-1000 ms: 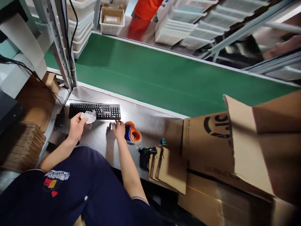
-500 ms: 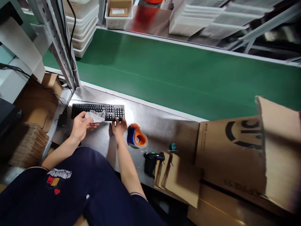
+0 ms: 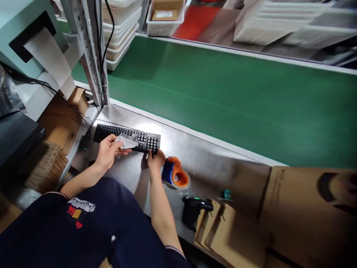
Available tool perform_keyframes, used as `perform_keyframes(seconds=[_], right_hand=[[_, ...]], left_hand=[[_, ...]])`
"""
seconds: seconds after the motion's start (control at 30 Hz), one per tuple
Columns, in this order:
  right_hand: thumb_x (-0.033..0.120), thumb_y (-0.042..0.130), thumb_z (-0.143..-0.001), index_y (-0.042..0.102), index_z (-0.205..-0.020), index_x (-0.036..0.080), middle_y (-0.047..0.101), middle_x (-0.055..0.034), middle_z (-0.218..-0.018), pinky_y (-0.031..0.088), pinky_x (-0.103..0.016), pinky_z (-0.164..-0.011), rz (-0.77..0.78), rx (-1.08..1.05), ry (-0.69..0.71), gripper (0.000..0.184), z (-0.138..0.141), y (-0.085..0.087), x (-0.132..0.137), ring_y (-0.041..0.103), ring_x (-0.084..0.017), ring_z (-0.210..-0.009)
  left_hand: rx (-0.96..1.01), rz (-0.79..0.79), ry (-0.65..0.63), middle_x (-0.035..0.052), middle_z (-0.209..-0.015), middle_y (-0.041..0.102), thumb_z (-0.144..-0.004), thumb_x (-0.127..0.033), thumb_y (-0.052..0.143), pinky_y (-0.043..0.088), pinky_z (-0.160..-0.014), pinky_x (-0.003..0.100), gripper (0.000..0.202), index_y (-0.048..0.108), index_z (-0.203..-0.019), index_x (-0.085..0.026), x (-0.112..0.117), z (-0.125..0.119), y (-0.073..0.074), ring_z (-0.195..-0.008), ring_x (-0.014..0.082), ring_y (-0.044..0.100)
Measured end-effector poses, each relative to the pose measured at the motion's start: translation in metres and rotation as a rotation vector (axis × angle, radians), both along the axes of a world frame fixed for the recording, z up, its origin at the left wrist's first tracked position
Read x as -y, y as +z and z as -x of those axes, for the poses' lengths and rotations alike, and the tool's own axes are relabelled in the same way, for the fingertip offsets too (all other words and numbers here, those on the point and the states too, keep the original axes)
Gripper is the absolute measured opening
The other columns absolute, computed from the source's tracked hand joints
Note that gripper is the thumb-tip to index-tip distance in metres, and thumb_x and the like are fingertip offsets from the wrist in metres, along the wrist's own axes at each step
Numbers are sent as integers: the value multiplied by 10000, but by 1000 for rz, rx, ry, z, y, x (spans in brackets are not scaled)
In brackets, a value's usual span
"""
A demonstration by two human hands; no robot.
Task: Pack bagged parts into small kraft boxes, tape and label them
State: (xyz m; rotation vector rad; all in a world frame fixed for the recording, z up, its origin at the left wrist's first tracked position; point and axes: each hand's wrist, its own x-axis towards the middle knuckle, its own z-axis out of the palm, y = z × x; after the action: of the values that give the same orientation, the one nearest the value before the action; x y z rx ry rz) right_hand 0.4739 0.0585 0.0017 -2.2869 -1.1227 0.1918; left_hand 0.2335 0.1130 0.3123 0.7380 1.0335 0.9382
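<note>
My left hand (image 3: 107, 153) is closed on a small white barcode label (image 3: 126, 140), held just over the black keyboard (image 3: 111, 133) on the steel worktable (image 3: 200, 160). My right hand (image 3: 155, 160) rests at the keyboard's right end, its fingers spread onto the number keys. Right beside that hand lies an orange and blue tape dispenser (image 3: 175, 174); the hand and the dispenser look just apart.
A black barcode scanner (image 3: 193, 208) lies near the table's front edge, by flat cardboard sheets (image 3: 231, 234) and a big carton (image 3: 312, 208). A green conveyor belt (image 3: 223, 93) runs behind the table. A metal post (image 3: 92, 56) with cables, white baskets and a label printer stand at the left.
The view has swung left. My right hand moved from beside the tape dispenser up onto the keyboard's right end. The left hand brought the label nearer the keys.
</note>
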Motion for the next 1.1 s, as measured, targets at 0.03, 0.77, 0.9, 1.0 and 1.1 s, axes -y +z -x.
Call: perform_keyframes(seconds=[0.03, 0.77, 0.9, 1.0, 1.1], right_hand=[[483, 494, -987, 586, -1381, 113, 615, -256, -1372, 422, -581, -1121, 9, 12, 0, 548, 3, 0, 3, 534, -383, -1303], [471, 522, -1010, 643, -1375, 262, 357, -159, -1663, 312, -663, -1197, 41, 82, 95, 437, 18, 7, -36, 272, -372, -1539], [473, 549, -987, 650, -1352, 263, 369, -155, -1666, 298, -684, -1194, 36, 56, 76, 433, 15, 3, -37, 283, -382, -1538], [498, 540, -971, 593, -1408, 198, 414, -213, -1632, 334, -660, -1183, 2, -40, -30, 533, 8, 1, -37, 347, -398, -1508], [488, 462, -985, 483, -1487, 76, 536, -296, -1496, 414, -607, -1118, 1, -139, -157, 649, -1, 1, -30, 492, -415, -1374]], left_hand=[[2, -2, -1, -12, -673, 755, -607, -455, 909, 614, -521, 255, 520, 467, -747, -220, 0, 0, -1, -566, 205, 767], [-43, -50, 33, -19, -686, 759, -592, -408, 951, 607, -496, 242, 556, 452, -738, -214, 5, -1, -11, -560, 204, 766], [-36, -39, 26, -9, -701, 772, -566, -434, 950, 607, -496, 249, 572, 442, -714, -215, 4, -3, -10, -563, 210, 768], [-44, -46, 36, -2, -713, 777, -565, -440, 948, 606, -503, 248, 568, 449, -712, -213, 5, -2, -8, -568, 207, 769], [-53, -40, 37, 3, -713, 778, -564, -434, 945, 611, -514, 255, 560, 452, -710, -211, 6, -1, -6, -573, 206, 769]])
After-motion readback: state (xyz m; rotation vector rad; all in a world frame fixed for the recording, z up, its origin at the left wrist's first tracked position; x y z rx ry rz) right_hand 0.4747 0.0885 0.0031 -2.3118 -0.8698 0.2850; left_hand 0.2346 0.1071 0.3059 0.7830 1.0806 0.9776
